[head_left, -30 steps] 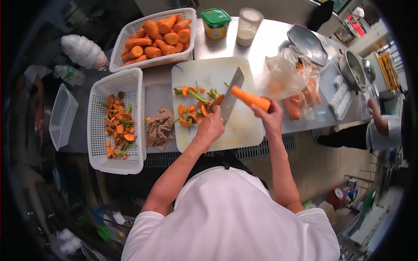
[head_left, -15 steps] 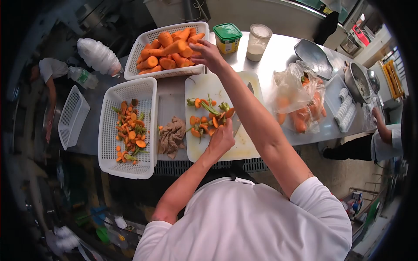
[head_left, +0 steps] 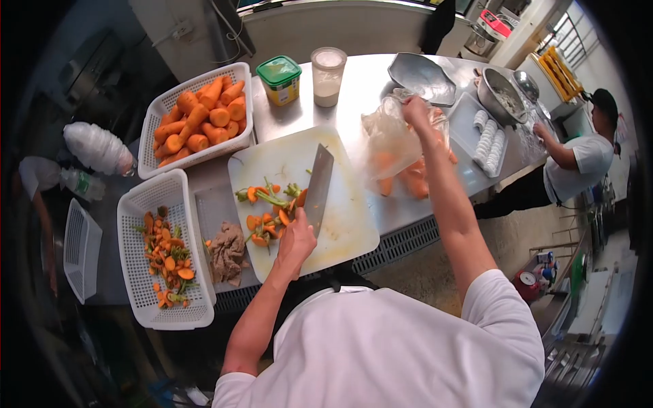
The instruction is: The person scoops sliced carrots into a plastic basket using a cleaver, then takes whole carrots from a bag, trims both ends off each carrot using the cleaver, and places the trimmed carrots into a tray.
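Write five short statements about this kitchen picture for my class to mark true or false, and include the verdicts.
1. The left hand holds the knife. True.
2. Scraps lie on the board. True.
3. The tub has a red lid. False: it is green.
4. The right hand is in the basket of big carrots. False: it is at the plastic bag.
5. The cloth lies on top of the big carrots. False: it lies between the board and the lower basket.
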{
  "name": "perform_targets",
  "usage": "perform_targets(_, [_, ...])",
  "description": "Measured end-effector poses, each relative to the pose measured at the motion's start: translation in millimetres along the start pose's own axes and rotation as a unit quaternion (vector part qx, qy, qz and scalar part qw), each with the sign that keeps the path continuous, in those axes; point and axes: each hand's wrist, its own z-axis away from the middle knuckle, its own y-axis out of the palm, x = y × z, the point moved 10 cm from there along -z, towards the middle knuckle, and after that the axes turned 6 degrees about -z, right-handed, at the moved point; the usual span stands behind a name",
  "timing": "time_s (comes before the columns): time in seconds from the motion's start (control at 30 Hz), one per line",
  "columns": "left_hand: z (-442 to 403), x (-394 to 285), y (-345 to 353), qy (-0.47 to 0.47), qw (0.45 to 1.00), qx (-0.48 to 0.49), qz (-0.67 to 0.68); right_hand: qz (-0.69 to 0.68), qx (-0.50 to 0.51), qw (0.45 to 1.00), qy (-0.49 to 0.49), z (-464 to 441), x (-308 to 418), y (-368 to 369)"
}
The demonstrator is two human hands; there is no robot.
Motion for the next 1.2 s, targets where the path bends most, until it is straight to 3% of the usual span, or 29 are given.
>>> perform_targets(0.03, [0,1,-1,-0.014,1.000,0.005,-0.002,-0.015,0.207,0.978,0.010,15,-13,51])
perform_targets(0.1, [-2,6,4,-0.033,0.999,0.014,0.005,-0.230,0.203,0.950,0.056,77,-31,86])
perform_targets(0.2, [-3,5,3,-0.012,1.000,0.009,-0.002,-0.197,0.341,0.918,-0.049,130,-8,153])
perform_targets(0.3, [-3,7,4,-0.017,1.000,0.009,-0.012,-0.121,0.284,0.950,-0.048,112,-7,159])
perform_targets(0.37, [-2,8,4,-0.018,1.000,0.006,-0.012,0.110,0.177,0.973,-0.098,111,37,72])
perform_targets(0.4, [-1,7,3,-0.016,1.000,0.004,-0.010,0.109,0.180,0.972,-0.101,107,37,72])
perform_targets(0.47, [0,6,3,-0.025,1.000,0.006,-0.007,0.246,0.355,0.892,-0.134,113,13,99])
perform_targets(0.53, [-1,6,3,-0.030,1.000,0.005,-0.004,0.273,0.336,0.882,-0.183,119,4,114])
perform_targets(0.67, [-1,9,6,-0.020,1.000,-0.006,0.001,0.162,0.335,0.920,-0.125,123,-26,140])
perform_targets(0.77, [-1,13,6,-0.030,1.000,-0.011,0.000,-0.033,0.378,0.924,0.056,111,-5,81])
perform_targets(0.87, [1,14,6,-0.032,0.999,-0.006,0.006,-0.194,0.287,0.917,0.199,94,14,15])
perform_targets(0.93, [-2,13,5,-0.029,1.000,-0.003,0.010,-0.287,0.123,0.945,0.097,68,28,-32])
perform_targets(1.0, [-1,14,4,-0.029,0.999,-0.009,0.009,-0.367,0.082,0.926,0.040,75,58,-78])
perform_targets(1.13, [-2,26,6,-0.035,0.999,-0.008,0.025,-0.450,0.208,0.866,-0.056,126,125,-91])
perform_targets(1.2, [-1,25,2,-0.021,0.998,-0.008,0.062,-0.460,0.308,0.831,-0.054,182,140,-56])
